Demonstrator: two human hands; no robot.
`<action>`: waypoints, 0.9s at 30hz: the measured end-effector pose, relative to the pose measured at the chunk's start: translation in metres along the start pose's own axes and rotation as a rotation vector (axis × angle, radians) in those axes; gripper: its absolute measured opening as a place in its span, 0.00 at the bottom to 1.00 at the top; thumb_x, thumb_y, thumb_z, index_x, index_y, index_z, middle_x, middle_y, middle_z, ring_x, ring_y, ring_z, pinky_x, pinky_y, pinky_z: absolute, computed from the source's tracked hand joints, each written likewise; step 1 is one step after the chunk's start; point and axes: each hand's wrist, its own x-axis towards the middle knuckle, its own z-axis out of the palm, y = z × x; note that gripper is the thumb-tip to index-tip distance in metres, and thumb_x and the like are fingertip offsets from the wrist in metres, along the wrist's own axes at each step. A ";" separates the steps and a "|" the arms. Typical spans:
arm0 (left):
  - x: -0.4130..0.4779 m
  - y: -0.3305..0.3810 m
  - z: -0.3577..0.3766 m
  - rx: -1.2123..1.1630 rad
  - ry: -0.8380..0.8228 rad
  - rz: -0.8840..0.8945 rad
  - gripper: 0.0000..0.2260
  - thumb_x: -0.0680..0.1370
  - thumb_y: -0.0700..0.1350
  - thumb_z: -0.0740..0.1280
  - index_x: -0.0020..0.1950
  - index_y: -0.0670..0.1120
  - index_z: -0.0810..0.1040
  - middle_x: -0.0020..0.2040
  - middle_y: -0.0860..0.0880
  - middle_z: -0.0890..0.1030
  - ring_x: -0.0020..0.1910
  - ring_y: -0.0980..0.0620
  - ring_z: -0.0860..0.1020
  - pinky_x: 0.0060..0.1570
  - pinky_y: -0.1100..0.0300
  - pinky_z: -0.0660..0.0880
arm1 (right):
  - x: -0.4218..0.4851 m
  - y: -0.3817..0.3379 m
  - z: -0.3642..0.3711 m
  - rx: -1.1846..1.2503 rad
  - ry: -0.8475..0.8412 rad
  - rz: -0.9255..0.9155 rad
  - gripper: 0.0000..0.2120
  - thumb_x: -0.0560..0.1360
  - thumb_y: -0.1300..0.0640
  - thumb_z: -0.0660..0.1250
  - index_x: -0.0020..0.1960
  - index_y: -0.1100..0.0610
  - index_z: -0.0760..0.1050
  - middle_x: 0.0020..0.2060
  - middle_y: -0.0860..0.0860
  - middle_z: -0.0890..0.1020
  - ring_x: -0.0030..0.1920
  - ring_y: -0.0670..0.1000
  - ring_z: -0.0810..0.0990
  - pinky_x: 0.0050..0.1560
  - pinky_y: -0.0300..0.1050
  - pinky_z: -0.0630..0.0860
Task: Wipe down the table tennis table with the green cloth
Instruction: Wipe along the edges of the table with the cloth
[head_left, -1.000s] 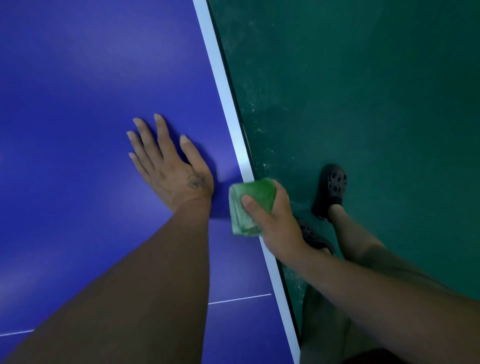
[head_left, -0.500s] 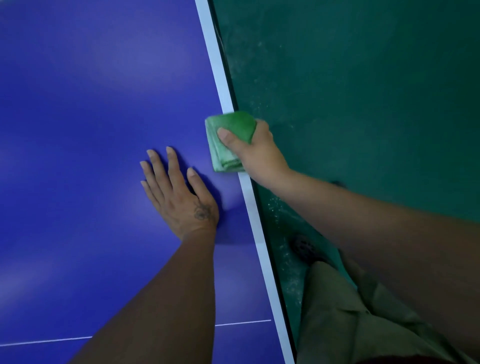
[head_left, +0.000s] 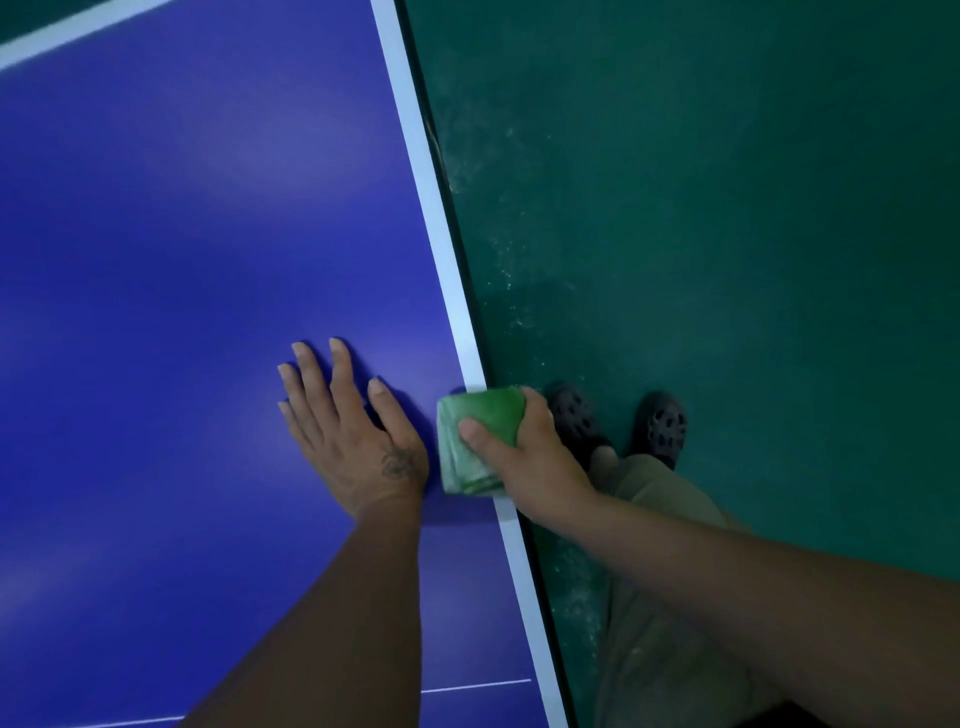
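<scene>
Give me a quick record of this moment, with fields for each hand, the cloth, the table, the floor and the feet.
left hand: flat on the table, fingers straight and spread
right hand: grips the cloth, thumb on top
cloth: green, folded, on the table's white side edge
table: blue top, white border, thin white line near the bottom
floor: dark green, pale specks beside the table
shoes: two dark perforated clogs on the floor

My left hand (head_left: 358, 447) lies flat, palm down, fingers spread toward 11 o'clock — forearm in from 6. At its 3 o'clock my right hand (head_left: 524, 467) grips the green cloth (head_left: 488, 410), thumb on top — forearm from 4.
</scene>
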 end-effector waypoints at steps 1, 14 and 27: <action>0.000 0.000 0.000 -0.002 0.002 0.001 0.24 0.88 0.48 0.60 0.84 0.45 0.69 0.87 0.44 0.62 0.87 0.42 0.58 0.85 0.38 0.54 | 0.011 -0.012 0.001 0.016 0.025 -0.012 0.36 0.75 0.33 0.74 0.72 0.48 0.63 0.67 0.53 0.77 0.65 0.56 0.80 0.69 0.60 0.78; 0.002 0.001 -0.001 -0.015 -0.024 0.003 0.24 0.87 0.45 0.60 0.84 0.43 0.69 0.87 0.42 0.62 0.87 0.41 0.57 0.84 0.36 0.55 | 0.075 -0.108 -0.014 0.015 0.094 -0.103 0.38 0.79 0.37 0.74 0.78 0.55 0.63 0.67 0.53 0.74 0.65 0.55 0.79 0.70 0.58 0.78; 0.018 0.009 -0.006 -0.051 -0.119 -0.092 0.22 0.86 0.45 0.60 0.80 0.41 0.74 0.85 0.43 0.65 0.86 0.40 0.60 0.80 0.30 0.60 | 0.090 -0.144 -0.018 0.013 0.052 0.039 0.38 0.78 0.36 0.74 0.78 0.53 0.63 0.68 0.52 0.76 0.66 0.56 0.79 0.71 0.61 0.77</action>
